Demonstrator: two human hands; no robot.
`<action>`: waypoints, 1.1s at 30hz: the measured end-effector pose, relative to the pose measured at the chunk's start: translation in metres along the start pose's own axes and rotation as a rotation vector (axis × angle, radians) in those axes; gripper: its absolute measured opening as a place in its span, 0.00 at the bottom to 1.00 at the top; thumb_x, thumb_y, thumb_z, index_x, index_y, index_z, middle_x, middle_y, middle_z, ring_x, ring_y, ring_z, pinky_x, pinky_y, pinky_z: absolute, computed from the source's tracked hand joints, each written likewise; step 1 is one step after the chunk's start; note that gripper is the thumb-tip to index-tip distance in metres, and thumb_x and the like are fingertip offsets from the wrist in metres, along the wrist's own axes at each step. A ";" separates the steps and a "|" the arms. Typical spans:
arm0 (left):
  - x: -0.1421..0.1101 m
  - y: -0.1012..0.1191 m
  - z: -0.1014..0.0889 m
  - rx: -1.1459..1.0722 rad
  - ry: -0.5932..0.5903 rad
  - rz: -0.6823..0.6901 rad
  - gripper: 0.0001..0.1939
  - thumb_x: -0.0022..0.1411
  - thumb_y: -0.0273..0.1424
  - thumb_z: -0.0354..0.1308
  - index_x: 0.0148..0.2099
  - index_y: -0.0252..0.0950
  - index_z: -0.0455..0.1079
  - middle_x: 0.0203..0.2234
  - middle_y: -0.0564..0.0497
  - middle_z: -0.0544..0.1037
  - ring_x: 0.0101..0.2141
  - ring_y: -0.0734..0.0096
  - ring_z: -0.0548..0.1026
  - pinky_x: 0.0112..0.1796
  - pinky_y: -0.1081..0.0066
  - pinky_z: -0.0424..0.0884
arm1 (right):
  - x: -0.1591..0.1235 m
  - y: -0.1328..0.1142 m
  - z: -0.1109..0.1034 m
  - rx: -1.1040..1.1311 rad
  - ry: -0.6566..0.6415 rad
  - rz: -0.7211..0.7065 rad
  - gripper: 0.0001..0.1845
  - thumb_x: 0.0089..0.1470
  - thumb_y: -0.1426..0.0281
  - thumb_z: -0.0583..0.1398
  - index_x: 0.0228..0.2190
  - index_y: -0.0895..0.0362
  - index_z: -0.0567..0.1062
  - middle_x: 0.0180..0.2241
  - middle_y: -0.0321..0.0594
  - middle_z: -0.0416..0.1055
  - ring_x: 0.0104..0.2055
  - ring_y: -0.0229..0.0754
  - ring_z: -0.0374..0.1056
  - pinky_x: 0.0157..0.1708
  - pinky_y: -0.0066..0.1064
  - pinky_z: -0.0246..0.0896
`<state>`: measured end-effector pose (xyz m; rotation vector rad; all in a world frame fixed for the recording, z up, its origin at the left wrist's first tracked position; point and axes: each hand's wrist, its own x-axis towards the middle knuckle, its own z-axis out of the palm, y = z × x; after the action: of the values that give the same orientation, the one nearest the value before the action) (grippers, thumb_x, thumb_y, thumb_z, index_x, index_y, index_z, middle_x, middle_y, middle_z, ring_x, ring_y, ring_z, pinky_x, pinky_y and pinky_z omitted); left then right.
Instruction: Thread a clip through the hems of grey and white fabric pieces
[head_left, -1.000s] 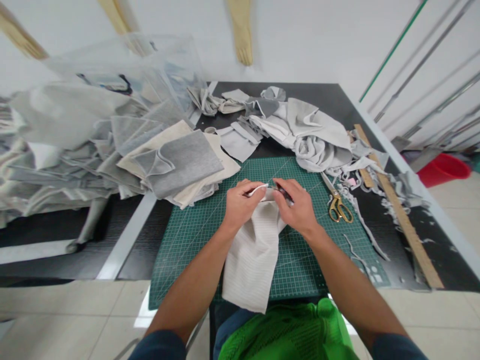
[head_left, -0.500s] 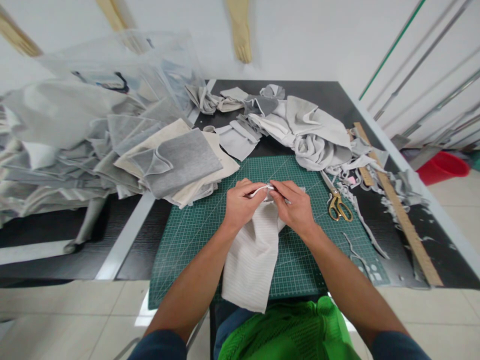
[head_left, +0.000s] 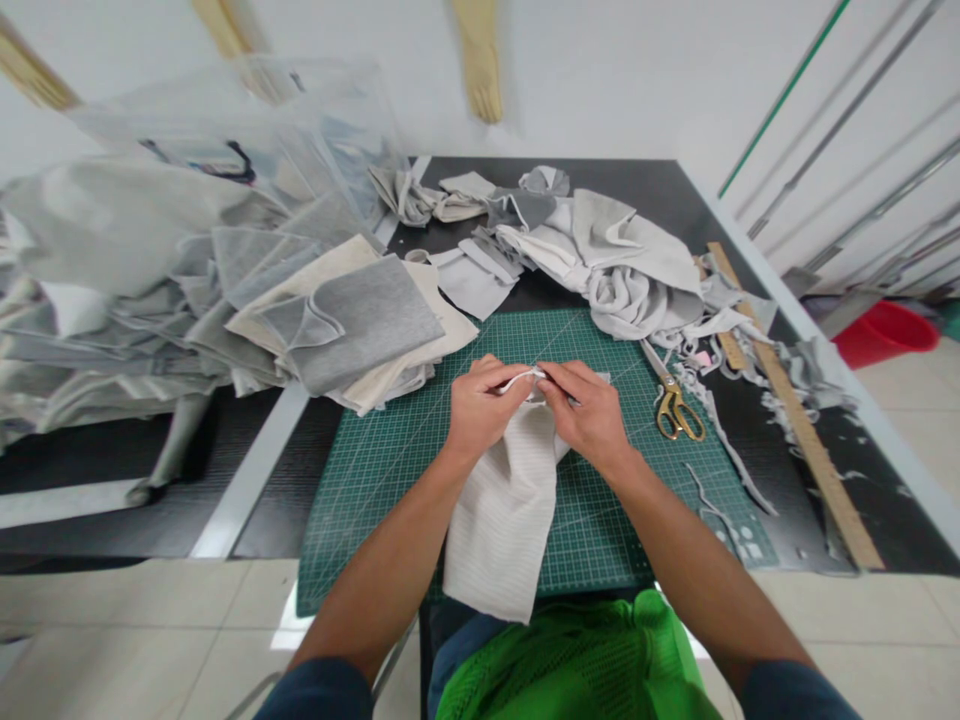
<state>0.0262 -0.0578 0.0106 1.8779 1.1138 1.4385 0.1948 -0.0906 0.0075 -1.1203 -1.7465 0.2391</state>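
Note:
A piece of white ribbed fabric (head_left: 501,510) lies on the green cutting mat (head_left: 375,470) and hangs over the table's near edge. My left hand (head_left: 480,408) is closed on the fabric's top edge. My right hand (head_left: 589,412) pinches the same edge right beside it, with a thin dark tool partly hidden in its fingers. The two hands touch at the fingertips.
Gold-handled scissors (head_left: 673,408) lie on the mat's right side. A long wooden ruler (head_left: 795,420) runs along the right of the black table. Grey and cream fabric stacks (head_left: 352,325) fill the left, crumpled scraps (head_left: 622,265) the back. A red bin (head_left: 885,330) stands on the floor.
My right hand has moved a little left, closing up against my left hand at the fabric's top edge. The fabric itself has stayed put.

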 end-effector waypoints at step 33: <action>0.000 -0.006 -0.001 -0.024 0.025 0.036 0.06 0.62 0.30 0.66 0.39 0.45 0.83 0.28 0.54 0.80 0.34 0.70 0.75 0.38 0.67 0.72 | 0.000 0.003 -0.007 0.170 -0.037 0.116 0.12 0.62 0.64 0.62 0.46 0.52 0.82 0.39 0.40 0.80 0.38 0.42 0.74 0.38 0.37 0.72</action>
<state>0.0239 -0.0545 0.0064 1.8771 1.0746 1.4923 0.2023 -0.0910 0.0094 -1.1000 -1.6612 0.4730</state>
